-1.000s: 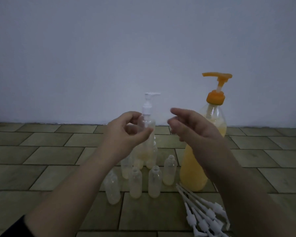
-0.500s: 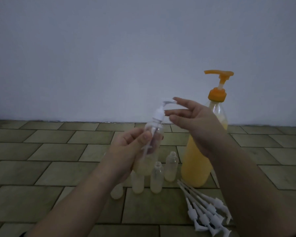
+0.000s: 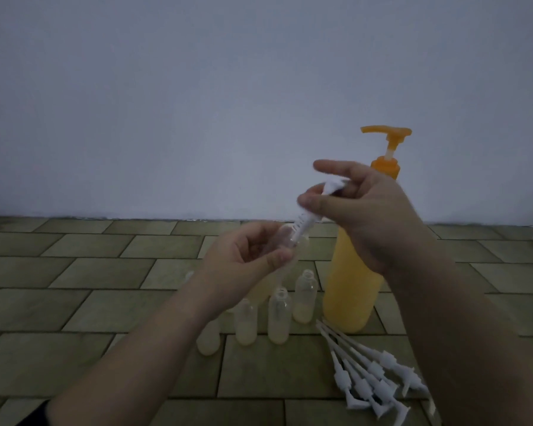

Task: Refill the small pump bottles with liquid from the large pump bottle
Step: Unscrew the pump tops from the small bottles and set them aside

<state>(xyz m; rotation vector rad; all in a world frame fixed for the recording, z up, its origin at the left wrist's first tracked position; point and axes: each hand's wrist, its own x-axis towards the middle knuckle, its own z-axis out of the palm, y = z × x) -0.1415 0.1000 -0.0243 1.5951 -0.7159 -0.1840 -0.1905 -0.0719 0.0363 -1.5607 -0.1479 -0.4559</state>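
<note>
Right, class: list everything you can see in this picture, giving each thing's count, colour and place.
Large orange-capped plastic pump bottle: one, yellow liquid, standing right of centre.
Small clear uncapped plastic bottles: at least four, pale liquid, standing on the floor.
Loose white pump heads: several, heaped bottom right.
Clear small bottle: one, held tilted.
White pump head: one, in that bottle's neck.
Tiled floor: olive.
Wall: grey.
Left hand: grips bottle.
Right hand: fingers pinch pump head.

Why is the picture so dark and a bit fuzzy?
Head view: the light is dim, so everything looks grey. The white pump head in the right hand is smeared by motion blur. The floor tile lines curve from the wide-angle lens.
</note>
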